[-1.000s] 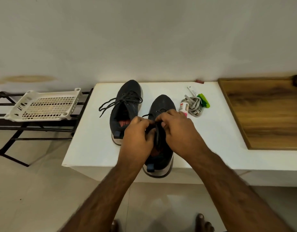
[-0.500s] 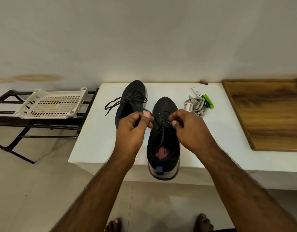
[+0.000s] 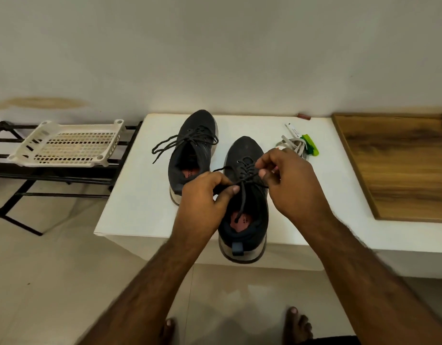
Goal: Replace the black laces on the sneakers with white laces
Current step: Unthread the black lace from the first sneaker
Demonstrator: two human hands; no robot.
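- Two dark sneakers stood on a white table (image 3: pixel 130 210), toes toward the far wall; the near sneaker (image 3: pixel 244 220) sat to the right with its heel overhanging the near edge, and the far sneaker (image 3: pixel 190 150) stood just beside it on the left.
- The left hand (image 3: pixel 202 202) pinched a strand of the near sneaker's black lace (image 3: pixel 242 195) between thumb and curled fingers; one loose lace end hung down into the shoe opening.
- The right hand (image 3: pixel 287 180) pinched the same lace at the knot, over the upper eyelets, fingers curled.
- The far sneaker's black lace (image 3: pixel 180 143) remained threaded, its loose ends trailing left across the table.
- A bundle of white laces (image 3: pixel 293 145) lay far right of the near sneaker, partly hidden behind the right hand; a green piece (image 3: pixel 310 145) and a white tag (image 3: pixel 293 129) lay against it.
- Print on the tag and on both pink insoles was too small to read; no brand was legible.
- A wooden board (image 3: pixel 401 168) was cut off at the right edge; a small red object (image 3: pixel 303 116) by the wall could not be identified.
- A white perforated tray (image 3: pixel 65 145) rested on a black rack (image 3: pixel 20 170) at the left.
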